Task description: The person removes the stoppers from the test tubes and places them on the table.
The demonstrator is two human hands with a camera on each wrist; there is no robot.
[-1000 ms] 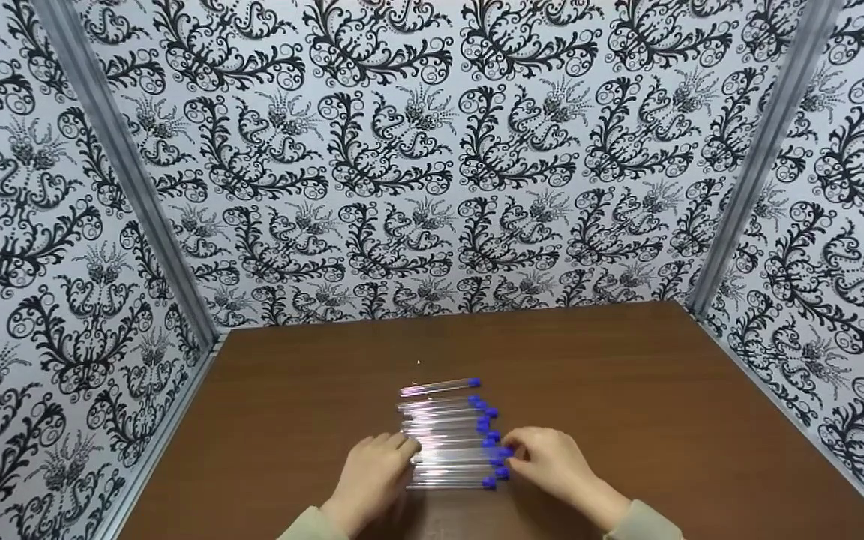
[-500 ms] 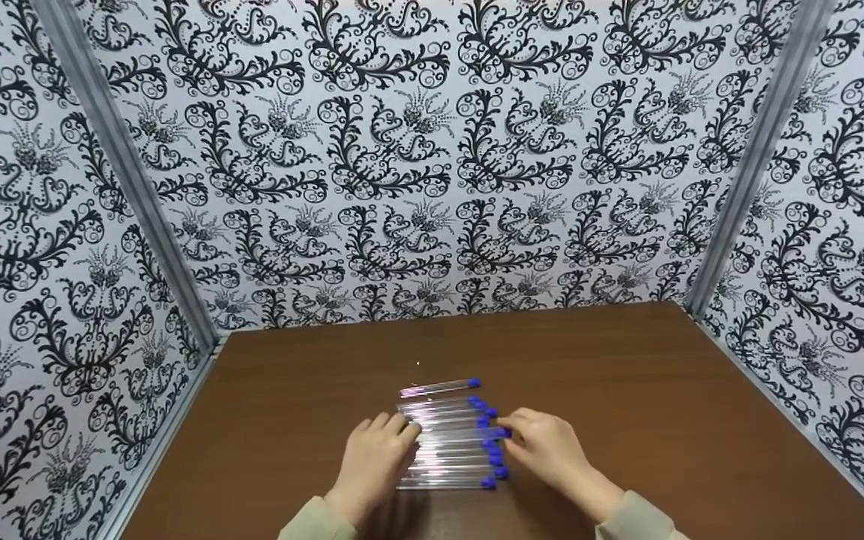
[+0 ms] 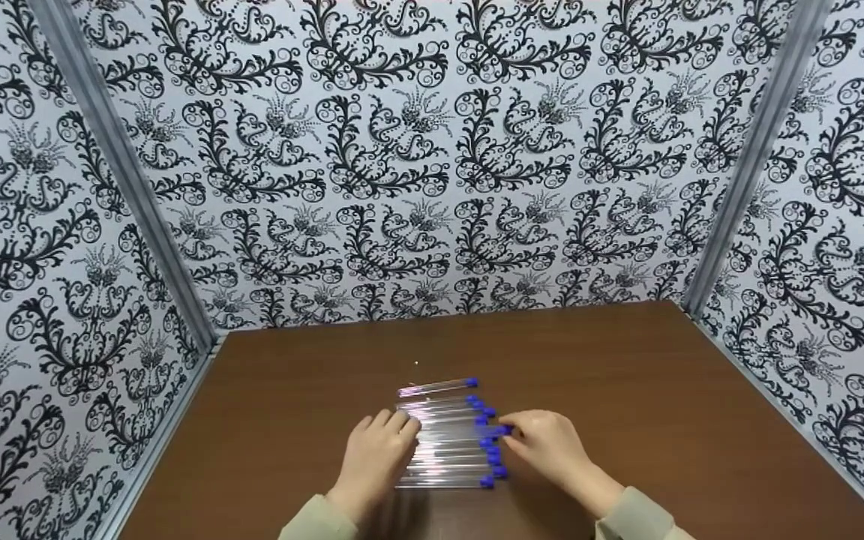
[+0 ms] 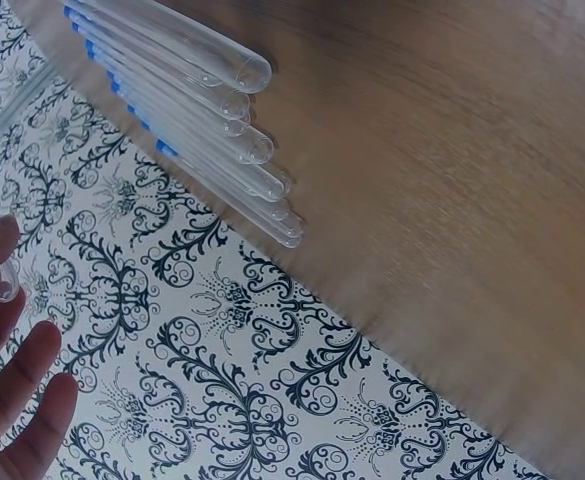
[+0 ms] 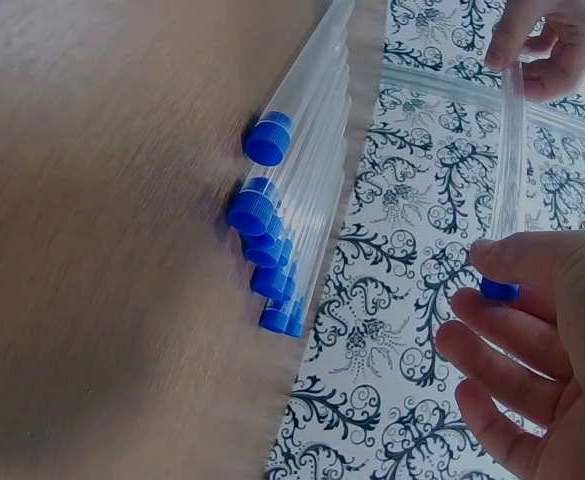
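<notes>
Between the two hands, a clear test tube (image 5: 510,170) with a blue screw cap (image 5: 500,289) is held up over the table. My left hand (image 3: 376,457) pinches its rounded end (image 4: 3,284) between thumb and forefinger; the other fingers are spread in the left wrist view. At the capped end, the thumb and forefinger of my right hand (image 3: 552,448) grip the tube. Below it lies a row of several capped test tubes (image 3: 443,454), side by side, caps to the right. Their rounded ends (image 4: 257,148) show in the left wrist view.
One capped tube (image 3: 439,388) lies slightly apart at the far end of the row. The brown wooden table (image 3: 289,375) is enclosed by walls with a black-and-white scroll pattern (image 3: 402,150). Grey metal posts (image 3: 747,165) stand at the back corners.
Over the last second both hands have moved a little away from the person, toward the back of the table, carrying the test tube. In the last half second they have hardly moved.
</notes>
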